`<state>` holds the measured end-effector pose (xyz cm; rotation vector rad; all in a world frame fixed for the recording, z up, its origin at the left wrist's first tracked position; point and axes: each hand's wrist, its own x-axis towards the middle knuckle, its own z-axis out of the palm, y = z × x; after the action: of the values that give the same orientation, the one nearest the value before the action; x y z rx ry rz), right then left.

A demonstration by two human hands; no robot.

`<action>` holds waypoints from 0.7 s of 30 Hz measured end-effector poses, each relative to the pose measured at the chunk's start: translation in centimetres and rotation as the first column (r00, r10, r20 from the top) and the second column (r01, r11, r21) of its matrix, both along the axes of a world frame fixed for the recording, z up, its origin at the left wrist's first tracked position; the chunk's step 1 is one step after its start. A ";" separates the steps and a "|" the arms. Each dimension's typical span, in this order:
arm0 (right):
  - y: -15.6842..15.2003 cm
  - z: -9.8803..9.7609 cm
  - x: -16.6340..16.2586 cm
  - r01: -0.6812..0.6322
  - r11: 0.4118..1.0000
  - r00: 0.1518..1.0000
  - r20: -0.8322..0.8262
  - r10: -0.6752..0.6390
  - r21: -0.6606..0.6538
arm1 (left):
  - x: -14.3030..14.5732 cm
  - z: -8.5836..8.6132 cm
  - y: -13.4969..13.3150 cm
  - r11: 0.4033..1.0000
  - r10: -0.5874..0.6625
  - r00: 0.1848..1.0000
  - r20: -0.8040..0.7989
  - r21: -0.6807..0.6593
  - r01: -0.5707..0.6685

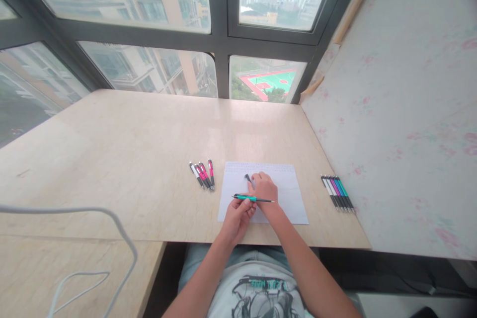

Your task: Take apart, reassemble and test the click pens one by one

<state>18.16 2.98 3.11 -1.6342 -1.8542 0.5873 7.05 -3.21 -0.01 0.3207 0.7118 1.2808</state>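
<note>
My left hand [238, 213] pinches a green pen [249, 198] held level over a white sheet of paper [288, 194] near the table's front edge. My right hand [264, 188] rests on the sheet just behind the pen, fingers curled, touching a small dark pen part [248, 177] on the paper. The pen's thin tip points right across my right wrist.
Several pink and white pens [203, 175] lie left of the sheet. A row of several coloured pens [337, 192] lies to the right near a floral wall. The beige table [130, 159] meets big windows behind. A white cable [112, 238] loops at the lower left.
</note>
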 end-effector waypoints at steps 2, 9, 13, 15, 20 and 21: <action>-0.1 -0.2 0.2 0.013 1.000 1.000 0.004 -0.013 0.011 | 0.0 0.0 0.0 1.000 -0.008 1.000 0.003 -0.002 0.008; -2.1 -1.4 4.8 0.145 0.988 0.985 -0.101 -0.139 0.049 | -0.1 0.2 0.0 1.000 -0.004 1.000 0.008 -0.029 0.004; -4.5 -1.1 8.2 0.096 0.982 0.892 -0.423 -0.157 -0.162 | -0.1 0.1 0.0 0.999 -0.008 1.000 -0.008 -0.033 0.007; -5.6 -0.4 9.5 0.094 0.976 0.867 -0.467 -0.177 -0.195 | -0.1 0.0 0.0 0.999 -0.006 1.000 -0.019 -0.034 0.005; -7.3 1.4 11.0 0.086 0.981 0.863 -0.480 -0.161 -0.174 | 0.0 -0.2 0.0 0.999 0.017 0.999 -0.030 -0.038 -0.018; -7.4 1.6 11.1 0.083 0.983 0.868 -0.473 -0.151 -0.161 | 0.0 -0.2 0.0 0.999 0.018 0.999 -0.030 -0.039 -0.019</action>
<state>29.22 -4.38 4.70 -1.4953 -1.3613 0.9860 7.08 -3.21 -0.21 0.3024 0.7662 1.2800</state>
